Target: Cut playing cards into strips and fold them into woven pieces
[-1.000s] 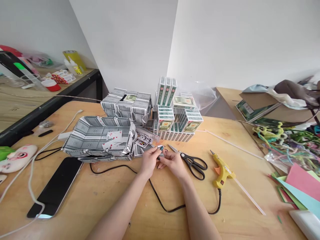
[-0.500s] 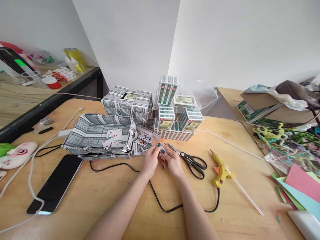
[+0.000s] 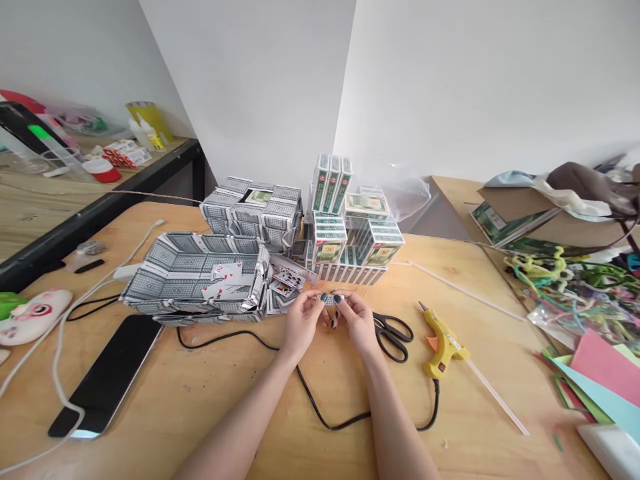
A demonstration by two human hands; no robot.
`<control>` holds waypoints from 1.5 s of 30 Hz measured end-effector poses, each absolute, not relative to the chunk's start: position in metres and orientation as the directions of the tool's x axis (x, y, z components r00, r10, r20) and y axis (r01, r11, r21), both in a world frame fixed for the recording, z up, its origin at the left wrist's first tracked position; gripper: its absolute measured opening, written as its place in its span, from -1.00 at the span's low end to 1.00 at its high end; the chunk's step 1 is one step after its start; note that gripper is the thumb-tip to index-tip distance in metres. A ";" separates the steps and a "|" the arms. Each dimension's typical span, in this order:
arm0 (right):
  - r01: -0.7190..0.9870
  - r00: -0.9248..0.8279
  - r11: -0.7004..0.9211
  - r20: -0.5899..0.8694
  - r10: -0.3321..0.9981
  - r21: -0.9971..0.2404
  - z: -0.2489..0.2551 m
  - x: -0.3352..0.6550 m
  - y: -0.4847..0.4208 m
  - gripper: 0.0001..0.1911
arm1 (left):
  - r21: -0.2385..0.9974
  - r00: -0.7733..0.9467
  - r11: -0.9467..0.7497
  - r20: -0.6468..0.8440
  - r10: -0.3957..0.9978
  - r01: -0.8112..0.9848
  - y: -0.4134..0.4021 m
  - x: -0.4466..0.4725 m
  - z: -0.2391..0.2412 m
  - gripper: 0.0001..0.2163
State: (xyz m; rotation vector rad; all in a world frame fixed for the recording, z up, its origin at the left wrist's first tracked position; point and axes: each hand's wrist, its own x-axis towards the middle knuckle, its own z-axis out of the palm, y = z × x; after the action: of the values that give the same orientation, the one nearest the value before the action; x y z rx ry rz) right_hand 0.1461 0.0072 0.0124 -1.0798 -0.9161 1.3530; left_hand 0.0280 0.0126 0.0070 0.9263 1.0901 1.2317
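Note:
Between the fingertips of my left hand [image 3: 303, 323] and my right hand [image 3: 359, 325] is a small playing card [image 3: 330, 301], pinched at both ends; the fingers cover most of it. Black-handled scissors [image 3: 393, 337] lie just right of my right hand, their blades hidden behind it. Loose playing cards [image 3: 286, 279] lie beyond my left hand. Left of them stands an open box built of folded cards [image 3: 173, 267], with a few face-up cards [image 3: 227, 280] inside. Behind it is a closed block of folded cards [image 3: 275, 212]. Boxed card decks [image 3: 334, 243] are stacked beyond my hands.
A yellow glue gun [image 3: 445, 340] lies at the right, its black cord [image 3: 320, 413] running under my forearms. At the left are a phone [image 3: 107, 373] and white cables [image 3: 63, 353]. Coloured paper [image 3: 607, 367] and pipe cleaners [image 3: 560, 280] crowd the right edge.
My hands have drawn slightly apart, with the card now stretched sideways between them. My right hand has shifted right and covers the scissor blades. The view has tilted a little.

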 end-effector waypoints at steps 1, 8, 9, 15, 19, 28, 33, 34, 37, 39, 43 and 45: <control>-0.272 0.024 -0.081 -0.091 0.996 -0.959 0.013 0.146 0.007 -0.72 | 0.956 0.028 0.148 -0.146 0.989 -0.254 0.013 0.028 0.007 -0.77; -0.268 -0.024 -0.111 -0.108 0.994 -0.957 0.009 0.142 0.006 -0.70 | 0.959 0.095 0.159 -0.140 0.986 -0.236 0.012 0.030 0.010 -0.79; -0.296 -0.033 -0.114 -0.109 0.993 -0.948 0.009 0.142 0.006 -0.70 | 0.951 0.091 0.165 -0.146 0.985 -0.262 0.011 0.030 0.011 -0.79; -0.371 -0.020 -0.070 -0.067 0.998 -0.926 0.012 0.142 0.003 -0.74 | 0.842 0.111 0.347 -0.332 0.937 -0.413 0.010 0.031 0.015 -0.73; -0.337 -0.085 -0.069 -0.043 0.995 -0.939 0.013 0.142 0.002 -0.71 | 0.867 0.078 0.321 -0.316 0.946 -0.381 0.013 0.026 0.013 -0.74; -0.312 -0.107 -0.045 -0.011 0.994 -0.949 0.016 0.140 0.001 -0.71 | 0.947 -0.030 0.142 -0.157 0.987 -0.288 0.013 0.024 0.015 -0.77; -0.329 -0.061 -0.026 -0.007 0.998 -0.944 0.017 0.137 0.002 -0.72 | 0.941 -0.041 0.117 -0.137 0.990 -0.319 0.010 0.027 0.020 -0.78; -0.335 -0.051 -0.021 -0.004 0.999 -0.942 0.017 0.137 0.002 -0.72 | 0.941 -0.039 0.118 -0.137 0.990 -0.318 0.010 0.027 0.020 -0.78; -0.348 -0.028 -0.010 0.000 1.000 -0.937 0.017 0.137 0.001 -0.75 | 0.936 -0.029 0.127 -0.145 0.989 -0.329 0.009 0.027 0.020 -0.79; -0.359 -0.029 -0.007 0.003 1.000 -0.933 0.017 0.137 0.001 -0.76 | 0.924 -0.015 0.135 -0.150 0.989 -0.359 0.010 0.027 0.019 -0.78; -0.398 -0.070 -0.011 0.018 0.997 -0.917 0.019 0.137 0.000 -0.75 | 0.879 0.046 0.160 -0.156 0.987 -0.449 0.010 0.026 0.017 -0.80; -0.416 -0.091 -0.027 0.012 0.996 -0.909 0.018 0.137 0.000 -0.76 | 0.841 0.090 0.187 -0.163 0.982 -0.507 0.010 0.026 0.017 -0.78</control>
State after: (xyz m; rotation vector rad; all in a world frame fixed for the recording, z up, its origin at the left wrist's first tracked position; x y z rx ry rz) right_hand 0.1370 0.0000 0.0183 -0.8460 -0.9447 1.4542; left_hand 0.0261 0.0098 0.0173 0.7025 0.8593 1.2544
